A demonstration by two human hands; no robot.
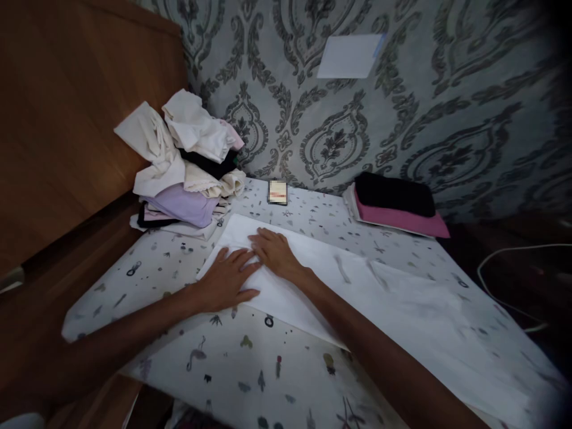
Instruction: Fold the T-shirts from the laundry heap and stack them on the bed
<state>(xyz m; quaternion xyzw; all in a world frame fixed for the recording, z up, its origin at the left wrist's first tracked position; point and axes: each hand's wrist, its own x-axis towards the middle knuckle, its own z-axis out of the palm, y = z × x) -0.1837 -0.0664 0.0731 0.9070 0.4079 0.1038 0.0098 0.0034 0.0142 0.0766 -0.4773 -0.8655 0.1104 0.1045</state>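
A long piece of white cloth (322, 298) lies spread across the patterned table cover, running from the middle left to the lower right. My left hand (230, 277) rests flat on its left end, fingers spread. Just beyond it, my right hand (274, 253) also presses flat on the cloth, its fingertips close to those of the left. A few small creases show in the fabric to the right of my hands. What kind of garment or linen it is, I cannot tell.
A heaped pile of clothes (179, 173) stands at the back left beside a wooden cabinet (89, 107). Near the wall lies a small card-like object (277, 193). Folded black cloth (393, 193) sits on pink cloth (402, 221) at the back right. A white cord (496, 253) hangs beyond the right edge.
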